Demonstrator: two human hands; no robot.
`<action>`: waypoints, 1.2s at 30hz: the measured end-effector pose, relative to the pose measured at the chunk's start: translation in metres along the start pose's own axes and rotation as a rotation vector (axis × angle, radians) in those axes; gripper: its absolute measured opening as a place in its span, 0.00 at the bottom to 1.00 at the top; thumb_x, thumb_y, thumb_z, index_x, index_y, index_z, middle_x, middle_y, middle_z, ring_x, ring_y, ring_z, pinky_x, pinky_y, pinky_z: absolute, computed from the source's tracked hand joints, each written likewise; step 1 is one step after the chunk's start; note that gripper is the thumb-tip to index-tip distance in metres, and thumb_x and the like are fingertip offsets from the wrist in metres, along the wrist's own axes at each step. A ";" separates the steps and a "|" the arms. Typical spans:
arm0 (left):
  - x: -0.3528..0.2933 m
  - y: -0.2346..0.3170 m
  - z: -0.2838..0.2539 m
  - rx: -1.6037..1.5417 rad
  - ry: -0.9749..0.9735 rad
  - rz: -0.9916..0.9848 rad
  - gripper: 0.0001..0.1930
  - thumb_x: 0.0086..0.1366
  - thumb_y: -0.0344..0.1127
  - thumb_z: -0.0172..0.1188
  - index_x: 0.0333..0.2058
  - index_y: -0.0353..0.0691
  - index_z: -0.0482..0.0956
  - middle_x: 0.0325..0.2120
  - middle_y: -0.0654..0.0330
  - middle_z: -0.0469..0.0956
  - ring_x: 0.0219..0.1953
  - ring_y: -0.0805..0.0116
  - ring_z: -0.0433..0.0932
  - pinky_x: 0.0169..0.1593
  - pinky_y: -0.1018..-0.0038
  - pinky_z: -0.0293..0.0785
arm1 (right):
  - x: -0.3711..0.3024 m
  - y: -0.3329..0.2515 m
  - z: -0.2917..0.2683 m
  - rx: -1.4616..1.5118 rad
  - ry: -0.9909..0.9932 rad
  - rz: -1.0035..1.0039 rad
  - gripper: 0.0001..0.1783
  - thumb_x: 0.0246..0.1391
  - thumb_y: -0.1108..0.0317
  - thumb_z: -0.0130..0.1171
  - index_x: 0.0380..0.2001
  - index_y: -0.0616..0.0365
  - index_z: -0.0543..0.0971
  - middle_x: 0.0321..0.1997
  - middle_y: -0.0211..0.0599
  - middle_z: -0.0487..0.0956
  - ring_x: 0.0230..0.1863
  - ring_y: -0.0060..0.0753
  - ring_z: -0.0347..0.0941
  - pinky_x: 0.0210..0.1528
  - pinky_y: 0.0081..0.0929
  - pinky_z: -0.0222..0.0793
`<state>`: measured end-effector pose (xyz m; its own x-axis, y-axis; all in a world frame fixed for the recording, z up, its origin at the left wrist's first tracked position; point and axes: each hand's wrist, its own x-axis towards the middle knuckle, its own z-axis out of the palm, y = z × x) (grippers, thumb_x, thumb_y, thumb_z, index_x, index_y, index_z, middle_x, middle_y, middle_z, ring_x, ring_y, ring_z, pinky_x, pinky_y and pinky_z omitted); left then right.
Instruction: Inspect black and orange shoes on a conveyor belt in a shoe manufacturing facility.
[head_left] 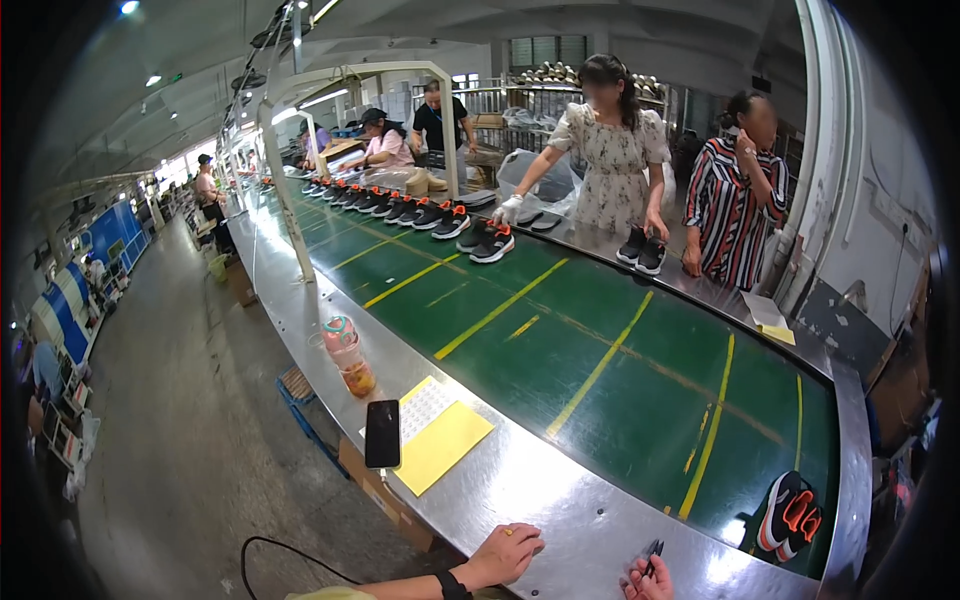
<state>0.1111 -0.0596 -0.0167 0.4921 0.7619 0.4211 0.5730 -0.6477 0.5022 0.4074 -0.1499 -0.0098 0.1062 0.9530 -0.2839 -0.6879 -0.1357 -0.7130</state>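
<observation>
Resting flat, fingers together, the left hand (505,553) lies on the steel worktop (560,500); the right hand (648,580) pinches small black snips (652,549). Phone (382,433), yellow sheet (440,445) and shoes (790,515) lie nearby.

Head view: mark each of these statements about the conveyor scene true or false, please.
1. The left hand rests flat on the steel ledge. True.
2. The right hand is bare of any tool. False: it holds a small dark tool.
3. A phone lies beside a yellow sheet. True.
4. The nearest pair of shoes sits on the floor. False: it sits on the green belt.
</observation>
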 end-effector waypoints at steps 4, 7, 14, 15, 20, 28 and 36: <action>-0.001 0.002 0.001 0.000 -0.017 0.006 0.11 0.57 0.29 0.56 0.40 0.42 0.75 0.44 0.59 0.72 0.49 0.63 0.71 0.50 0.67 0.66 | -0.007 -0.004 0.009 -0.053 0.043 -0.038 0.28 0.55 0.79 0.54 0.59 0.58 0.63 0.59 0.39 0.67 0.55 0.34 0.68 0.56 0.34 0.67; -0.005 0.004 0.001 0.010 -0.020 0.006 0.11 0.58 0.30 0.55 0.41 0.41 0.75 0.44 0.58 0.72 0.49 0.62 0.71 0.50 0.67 0.66 | -0.010 -0.003 0.008 -0.063 0.020 -0.041 0.29 0.54 0.79 0.53 0.60 0.57 0.62 0.59 0.38 0.67 0.55 0.35 0.68 0.54 0.32 0.67; -0.011 0.005 -0.001 -0.028 -0.029 0.010 0.12 0.58 0.30 0.54 0.42 0.41 0.75 0.45 0.57 0.72 0.49 0.61 0.71 0.51 0.65 0.66 | -0.018 0.000 0.014 -0.156 0.030 -0.078 0.30 0.53 0.77 0.56 0.60 0.57 0.63 0.58 0.39 0.68 0.54 0.35 0.68 0.52 0.32 0.68; -0.011 0.005 -0.002 -0.037 -0.039 0.018 0.12 0.58 0.30 0.54 0.42 0.41 0.75 0.45 0.57 0.72 0.49 0.61 0.71 0.51 0.65 0.66 | -0.021 0.000 0.016 -0.153 0.044 -0.083 0.30 0.53 0.77 0.56 0.60 0.57 0.63 0.58 0.39 0.68 0.54 0.35 0.68 0.52 0.32 0.68; -0.005 -0.008 -0.003 -0.040 -0.012 0.045 0.12 0.53 0.28 0.55 0.38 0.41 0.75 0.42 0.56 0.72 0.49 0.58 0.71 0.49 0.63 0.66 | -0.014 -0.038 0.010 0.286 0.307 -0.173 0.08 0.52 0.66 0.58 0.37 0.50 0.76 0.37 0.36 0.77 0.40 0.33 0.75 0.36 0.28 0.72; 0.008 -0.013 -0.004 0.015 -0.017 0.020 0.12 0.48 0.24 0.57 0.34 0.41 0.76 0.40 0.56 0.73 0.44 0.54 0.73 0.48 0.60 0.67 | 0.017 -0.124 -0.026 -0.113 0.487 -0.657 0.27 0.55 0.75 0.53 0.59 0.54 0.63 0.37 0.37 0.76 0.28 0.23 0.70 0.33 0.21 0.69; 0.000 -0.017 -0.005 0.094 0.051 -0.057 0.11 0.48 0.26 0.57 0.34 0.42 0.77 0.39 0.57 0.73 0.44 0.56 0.73 0.47 0.62 0.67 | 0.057 -0.209 -0.175 -1.365 0.702 -0.742 0.22 0.45 0.68 0.66 0.45 0.64 0.76 0.38 0.34 0.80 0.37 0.26 0.77 0.39 0.27 0.74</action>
<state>0.0980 -0.0492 -0.0214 0.4243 0.7953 0.4331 0.6592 -0.5991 0.4545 0.6827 -0.1147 0.0106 0.6260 0.6710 0.3973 0.6816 -0.2234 -0.6968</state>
